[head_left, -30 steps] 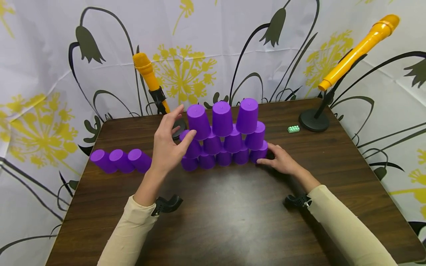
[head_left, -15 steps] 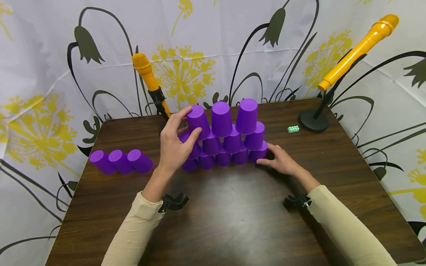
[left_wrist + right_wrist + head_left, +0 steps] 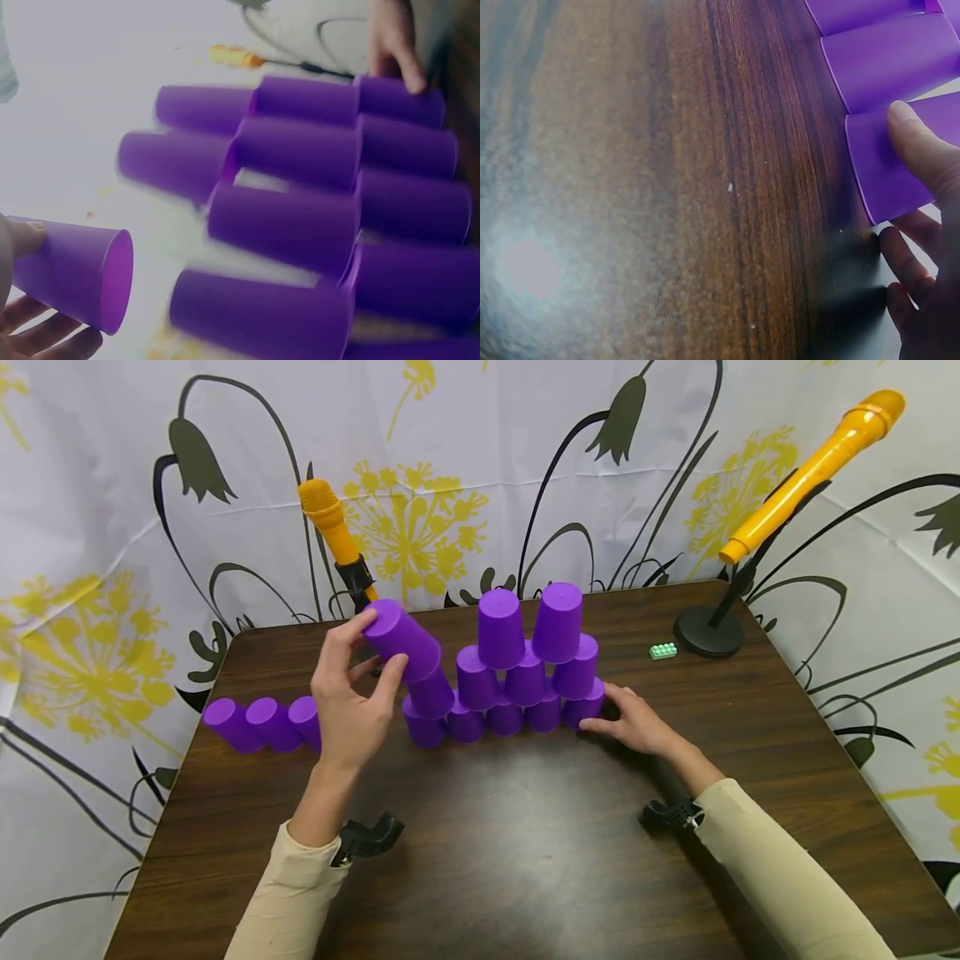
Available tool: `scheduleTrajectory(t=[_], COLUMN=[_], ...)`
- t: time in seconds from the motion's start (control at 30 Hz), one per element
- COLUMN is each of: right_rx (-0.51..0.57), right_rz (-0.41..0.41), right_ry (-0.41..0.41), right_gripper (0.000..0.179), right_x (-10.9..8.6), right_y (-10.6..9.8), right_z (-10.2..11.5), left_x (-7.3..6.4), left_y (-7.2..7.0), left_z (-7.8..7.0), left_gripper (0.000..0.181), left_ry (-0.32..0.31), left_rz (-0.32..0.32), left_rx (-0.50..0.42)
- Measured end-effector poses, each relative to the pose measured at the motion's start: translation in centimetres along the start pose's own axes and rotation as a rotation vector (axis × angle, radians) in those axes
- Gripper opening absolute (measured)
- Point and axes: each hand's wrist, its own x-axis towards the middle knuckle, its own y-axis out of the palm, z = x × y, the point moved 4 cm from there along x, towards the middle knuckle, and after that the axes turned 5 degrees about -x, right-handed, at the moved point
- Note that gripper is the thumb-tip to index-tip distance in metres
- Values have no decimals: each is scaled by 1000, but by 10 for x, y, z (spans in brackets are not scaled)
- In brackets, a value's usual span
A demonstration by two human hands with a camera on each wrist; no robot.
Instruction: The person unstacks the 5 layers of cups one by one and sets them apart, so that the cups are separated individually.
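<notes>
The brown table lies under the left hand and the right hand. The purple pile stands between them, with two cups on top. One yellow mic is up past the right hand, another mic behind the left. Three cups stand in a row left of the left hand. The right hand pinches the pile's end cup, low down. The left hand pinches a tipped cup, up off the pile. A little green brick sits farther back than the right hand.
</notes>
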Motion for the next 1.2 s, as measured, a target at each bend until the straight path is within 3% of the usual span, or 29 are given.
scheduleTrajectory(t=[0.1,0.2,0.27,0.37,0.47,0.6,0.9,1.2], right_rx=[4,4,-1,-2,0,4,9,5], right_rz=[-3,0,5,3,-6,-3,6,-10], right_ry=[-11,-9,-1,7,-10,-17,-2,-16], right_gripper=[62,62,63,64,64,63,64,63], right_x=[1,1,1,0,1,1,0,0], right_y=[0,0,1,0,0,1,1,1], right_z=[1,0,0,-1,0,0,-1,0], left_x=[-3,-13,-25,-46,-64,-79,-96,-100], left_y=[-30,-60,-74,-85,-86,-82,-65,-59], left_z=[8,29,49,78,98,111,117,125], left_gripper=[47,47,50,53,54,52,49,48], left_ry=[-48,-134,-194,-257,-301,-330,-296,-319], left_rz=[-104,-192,-203,-155,-108,-76,21,41], left_rx=[66,155,206,281,345,421,688,776])
